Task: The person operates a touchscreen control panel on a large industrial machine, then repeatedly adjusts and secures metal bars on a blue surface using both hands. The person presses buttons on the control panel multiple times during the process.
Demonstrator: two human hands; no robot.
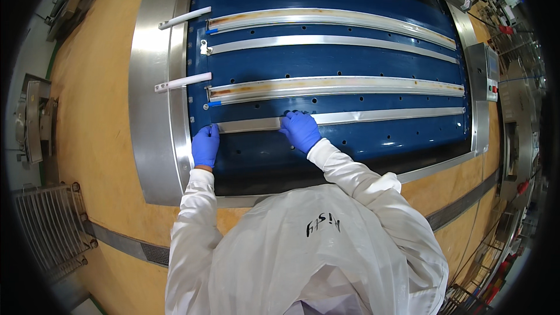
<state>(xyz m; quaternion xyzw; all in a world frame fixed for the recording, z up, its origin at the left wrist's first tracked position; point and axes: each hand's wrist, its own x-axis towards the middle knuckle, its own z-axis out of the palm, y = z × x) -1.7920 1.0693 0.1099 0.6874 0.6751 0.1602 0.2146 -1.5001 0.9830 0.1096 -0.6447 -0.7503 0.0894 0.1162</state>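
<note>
A long, flat metal bar (385, 115) lies across the near part of a blue slatted bed (408, 131) dotted with dark holes. At the bar's left end, my left hand (205, 146), in a blue glove, has its fingers closed on the tip. My right hand (301, 132), gloved the same way, curls over the bar left of its middle. Something dark shows by the right fingertips, too small to make out. Just beyond lies a channel-shaped metal rail (350, 86) with brownish stains and a blue tab at its left end.
Farther off lie a second stained rail (338, 18) and another flat bar (326, 40). Two pale rods (185, 81) stick out over the left steel frame (150, 81). A control box (492, 73) with a red button is at the right; a wire rack (49, 227) stands lower left.
</note>
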